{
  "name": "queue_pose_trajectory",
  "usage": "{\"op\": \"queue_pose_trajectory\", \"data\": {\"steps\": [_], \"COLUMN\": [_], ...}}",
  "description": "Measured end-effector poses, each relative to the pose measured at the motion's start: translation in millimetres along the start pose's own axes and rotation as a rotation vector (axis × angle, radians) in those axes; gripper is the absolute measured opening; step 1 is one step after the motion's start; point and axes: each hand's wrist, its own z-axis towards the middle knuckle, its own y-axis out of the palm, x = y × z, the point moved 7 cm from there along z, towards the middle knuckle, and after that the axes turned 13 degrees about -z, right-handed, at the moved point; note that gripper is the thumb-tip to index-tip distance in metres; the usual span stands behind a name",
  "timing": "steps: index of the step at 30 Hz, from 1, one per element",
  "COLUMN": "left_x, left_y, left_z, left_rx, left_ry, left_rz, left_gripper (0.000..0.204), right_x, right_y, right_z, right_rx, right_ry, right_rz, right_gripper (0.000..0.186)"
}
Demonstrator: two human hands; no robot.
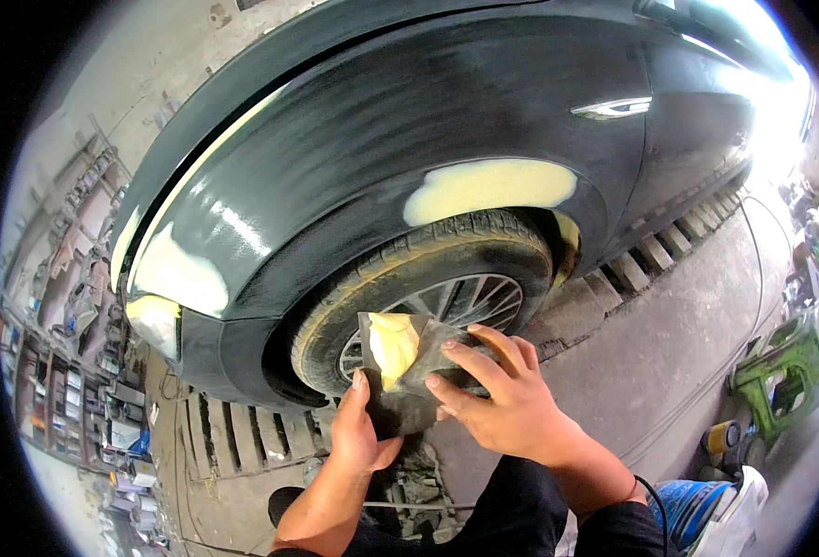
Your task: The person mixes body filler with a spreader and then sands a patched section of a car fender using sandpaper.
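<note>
In front of the car's wheel [446, 295], my left hand [357, 429] grips a dark, flat plate [402, 415] by its lower left edge, thumb on top. Pale yellow body filler [393, 347] lies heaped on the upper part of this plate. My right hand [513, 397] is closed on a dark, thin spreader [439, 351], fingers spread along its back. The spreader's left side meets the filler. Behind them, the dark car fender [335, 158] bears a smooth yellow patch [493, 186] over the wheel arch and another patch [179, 272] towards its left end.
Wooden slats [256, 434] run along the floor beneath the car. To the right stand a green plastic stool [785, 376], a small yellow-labelled can [723, 436] and a blue bucket [692, 511]. A cable [760, 269] trails across the concrete. Cluttered shelves [57, 371] line the left wall.
</note>
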Motion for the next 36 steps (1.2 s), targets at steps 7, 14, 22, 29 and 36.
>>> {"op": "queue_pose_trajectory", "data": {"steps": [7, 14, 22, 29, 36], "left_x": [46.3, 41.6, 42.7, 44.9, 46.0], "left_y": [-8.5, -48.3, -53.5, -60.2, -64.6], "left_z": [-13.5, -11.7, -15.5, -13.0, -10.3], "left_rx": [-0.236, 0.009, 0.046, -0.021, 0.013], "left_ry": [0.441, 0.254, 0.246, 0.172, 0.153], "left_rz": [0.498, 0.102, 0.081, 0.030, 0.018], "left_gripper": [0.055, 0.076, 0.065, 0.071, 0.073], "right_x": [57.0, 56.7, 42.5, 41.4, 37.9], "right_y": [16.5, 14.1, 29.5, 30.9, 39.4], "right_z": [-12.0, 52.6, 93.5, 102.8, 103.1], "right_rx": [0.087, 0.279, 0.328, 0.347, 0.321], "right_ry": [0.287, 0.460, 0.407, 0.425, 0.422], "right_rz": [0.033, -0.202, -0.260, -0.246, -0.276], "right_gripper": [0.043, 0.051, 0.053, 0.055, 0.056]}}
